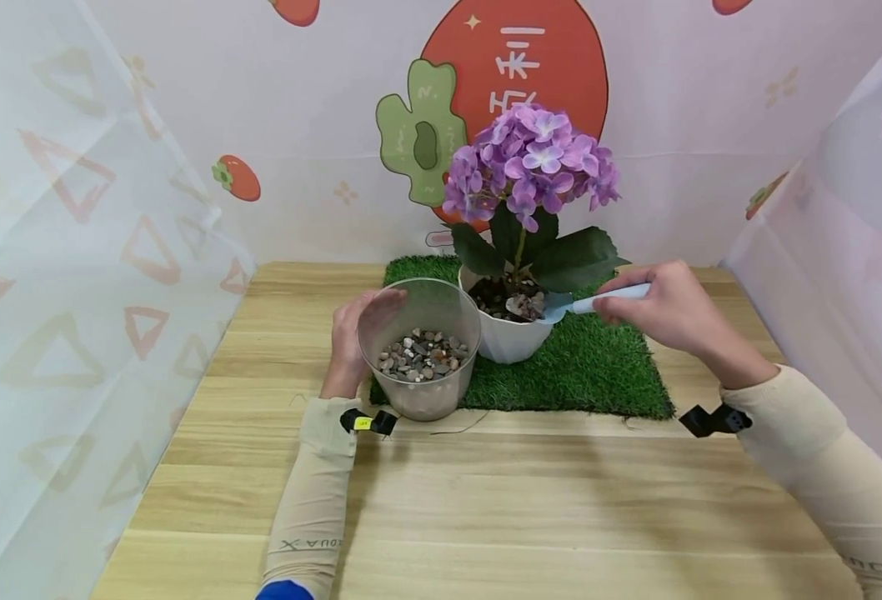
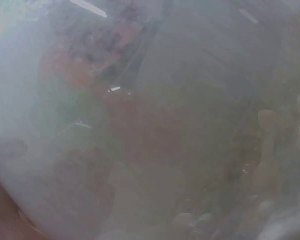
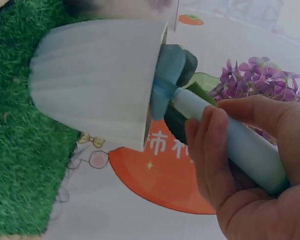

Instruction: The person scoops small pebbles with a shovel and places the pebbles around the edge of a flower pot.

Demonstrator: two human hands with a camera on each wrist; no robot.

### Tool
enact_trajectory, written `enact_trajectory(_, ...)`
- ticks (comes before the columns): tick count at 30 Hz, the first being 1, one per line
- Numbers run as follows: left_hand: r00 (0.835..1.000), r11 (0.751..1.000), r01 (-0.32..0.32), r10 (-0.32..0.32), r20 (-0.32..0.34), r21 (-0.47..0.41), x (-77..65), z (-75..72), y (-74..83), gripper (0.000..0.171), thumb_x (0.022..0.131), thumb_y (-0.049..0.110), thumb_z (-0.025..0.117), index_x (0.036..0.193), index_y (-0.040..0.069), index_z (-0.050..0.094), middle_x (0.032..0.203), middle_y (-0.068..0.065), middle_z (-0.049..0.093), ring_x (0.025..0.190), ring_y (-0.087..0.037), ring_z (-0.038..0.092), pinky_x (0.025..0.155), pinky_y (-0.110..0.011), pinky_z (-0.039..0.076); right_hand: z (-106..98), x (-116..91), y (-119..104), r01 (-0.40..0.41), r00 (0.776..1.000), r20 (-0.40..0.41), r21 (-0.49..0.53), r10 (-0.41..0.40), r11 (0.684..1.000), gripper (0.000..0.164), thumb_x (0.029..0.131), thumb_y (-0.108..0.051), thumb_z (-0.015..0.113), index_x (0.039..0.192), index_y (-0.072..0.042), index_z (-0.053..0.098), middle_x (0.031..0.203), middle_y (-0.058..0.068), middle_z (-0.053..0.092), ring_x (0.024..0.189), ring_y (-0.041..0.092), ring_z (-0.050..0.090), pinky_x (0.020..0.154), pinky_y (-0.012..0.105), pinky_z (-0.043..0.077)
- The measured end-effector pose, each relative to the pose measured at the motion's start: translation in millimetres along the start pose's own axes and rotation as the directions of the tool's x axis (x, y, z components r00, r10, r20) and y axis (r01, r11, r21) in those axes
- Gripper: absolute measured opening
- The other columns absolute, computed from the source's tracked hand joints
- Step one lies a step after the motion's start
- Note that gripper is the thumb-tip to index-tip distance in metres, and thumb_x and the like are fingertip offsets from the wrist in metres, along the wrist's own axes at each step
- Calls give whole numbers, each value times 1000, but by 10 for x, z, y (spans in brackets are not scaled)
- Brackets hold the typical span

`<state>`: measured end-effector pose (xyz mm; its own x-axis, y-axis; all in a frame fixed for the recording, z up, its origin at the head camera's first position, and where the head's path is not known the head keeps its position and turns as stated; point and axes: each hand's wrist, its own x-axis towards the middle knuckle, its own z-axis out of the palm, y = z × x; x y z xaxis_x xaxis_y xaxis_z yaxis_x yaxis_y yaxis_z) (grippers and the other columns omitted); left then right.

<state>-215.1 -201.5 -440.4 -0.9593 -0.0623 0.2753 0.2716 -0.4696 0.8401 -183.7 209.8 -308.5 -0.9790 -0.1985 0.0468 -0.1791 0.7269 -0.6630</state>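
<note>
In the head view, my right hand (image 1: 669,308) grips the pale blue handle of a small trowel (image 1: 609,298). The trowel's blade lies over the right rim of a white flower pot (image 1: 512,342), with pebbles (image 1: 525,305) at its tip inside. A purple hydrangea (image 1: 534,167) with dark green leaves stands in dark soil in that pot. Curled round the left side of a see-through plastic container (image 1: 426,400) is my left hand (image 1: 347,337). Small mixed pebbles (image 1: 420,357) cover the container's bottom. In the left wrist view, the container's cloudy wall (image 2: 150,125) fills nearly everything.
Under the pot lies a green artificial grass mat (image 1: 598,375), and the container stands at its front left edge. Both are on a wooden table (image 1: 486,517). Behind hangs a white cloth (image 1: 321,108) with persimmon prints, and pale curtains (image 1: 73,292) flank both sides.
</note>
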Motion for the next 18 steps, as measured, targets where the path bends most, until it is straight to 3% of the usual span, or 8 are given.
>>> enact_trajectory(7, 1000, 1000, -7, 7, 20, 8, -8, -5, 11, 40, 112, 15, 50, 122, -22, 62, 117, -23, 78, 112, -31, 77, 114, -46, 56, -86, 194, -130, 23, 999, 28, -93, -20, 995, 22, 93, -25, 76, 100, -6, 84, 77, 4, 80, 45, 9, 44, 47, 26, 40)
enact_trajectory(14, 1000, 1000, -6, 6, 2, 4, -15, 0, 2, 38, 111, 14, 50, 120, -19, 65, 115, -21, 79, 110, -31, 78, 112, -45, 57, -90, 333, -198, 81, 997, 26, -174, -77, 981, 24, 90, -22, 78, 101, 0, 82, 52, -2, 63, 38, 6, 36, 39, 23, 35)
enact_trajectory(18, 1000, 1000, -5, 5, 2, 9, -15, 16, 10, 39, 111, 15, 50, 121, -21, 63, 115, -22, 79, 111, -31, 77, 112, -44, 57, -66, 343, -240, 116, 993, 7, -232, -118, 966, 24, 90, -22, 79, 100, -1, 82, 59, 1, 69, 37, 8, 38, 39, 23, 33)
